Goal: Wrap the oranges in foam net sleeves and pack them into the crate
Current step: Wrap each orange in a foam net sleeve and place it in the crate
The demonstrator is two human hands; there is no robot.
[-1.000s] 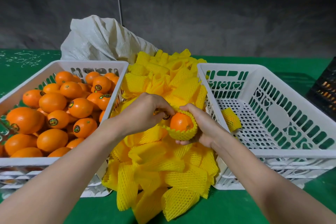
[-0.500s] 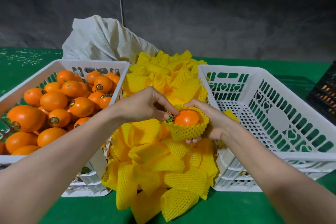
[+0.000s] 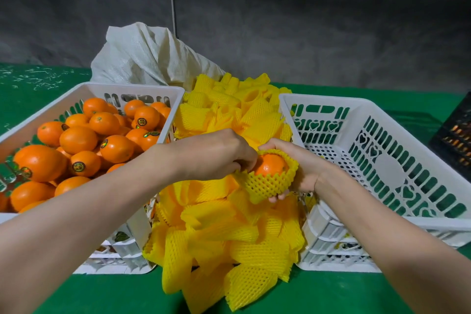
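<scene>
While my right hand (image 3: 304, 168) cups the orange (image 3: 270, 164), half sunk in a yellow foam net sleeve (image 3: 267, 185), at the centre of the frame, my left hand (image 3: 216, 153) pinches the sleeve's left edge; the white crate (image 3: 323, 100) stands just right.

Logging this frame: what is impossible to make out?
Head view:
- Underside of the orange: covered by foam net sleeve and right hand.
- Fingertips of left hand: curled behind the sleeve rim.
- Most of the black crate: cut off by right edge.
- Print on stickers: too small.
</scene>
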